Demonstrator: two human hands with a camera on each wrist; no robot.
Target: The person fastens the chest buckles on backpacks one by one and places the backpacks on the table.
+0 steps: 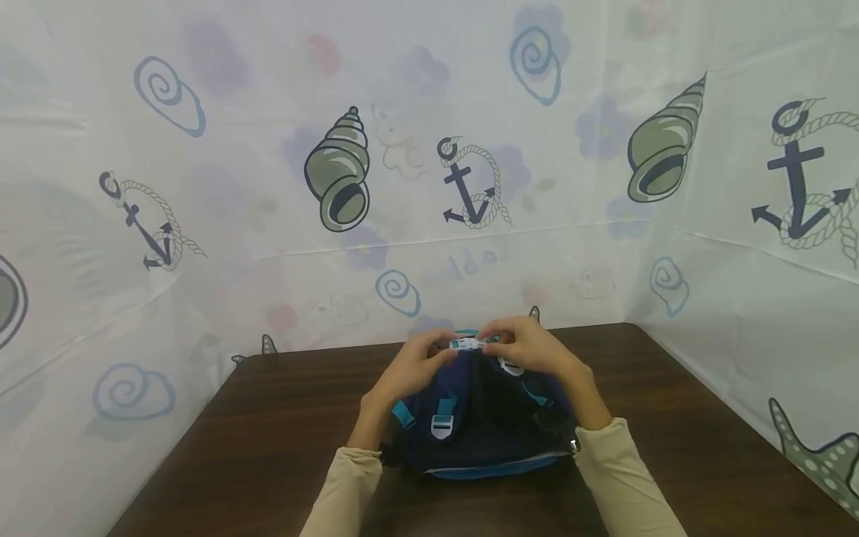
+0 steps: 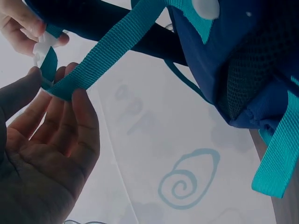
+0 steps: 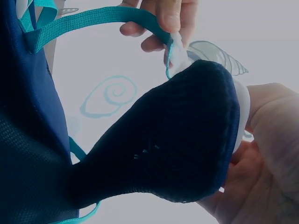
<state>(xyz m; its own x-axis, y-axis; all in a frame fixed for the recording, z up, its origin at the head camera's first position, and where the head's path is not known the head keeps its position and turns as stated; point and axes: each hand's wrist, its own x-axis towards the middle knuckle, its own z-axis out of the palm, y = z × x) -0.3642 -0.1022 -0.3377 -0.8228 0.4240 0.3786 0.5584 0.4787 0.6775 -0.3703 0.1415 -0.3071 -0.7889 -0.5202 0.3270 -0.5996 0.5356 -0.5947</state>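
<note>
A navy backpack (image 1: 490, 447) with teal webbing stands on the dark table. Above its top, both hands meet at a white buckle (image 1: 467, 344) on a teal strap (image 2: 110, 52). My left hand (image 1: 412, 367) pinches the webbing beside the buckle between thumb and fingers, best seen in the left wrist view. From the other side, my right hand (image 1: 535, 349) grips the buckle's right end with thumb and fingertips. In the right wrist view, a padded navy shoulder strap (image 3: 163, 135) hides part of the right hand's fingers.
White strap adjusters (image 1: 441, 426) hang on the backpack's shoulder straps. A brown wooden table (image 1: 288, 440) lies beneath. Behind and at both sides hangs a pale sheet (image 1: 255, 149) printed with shells and anchors.
</note>
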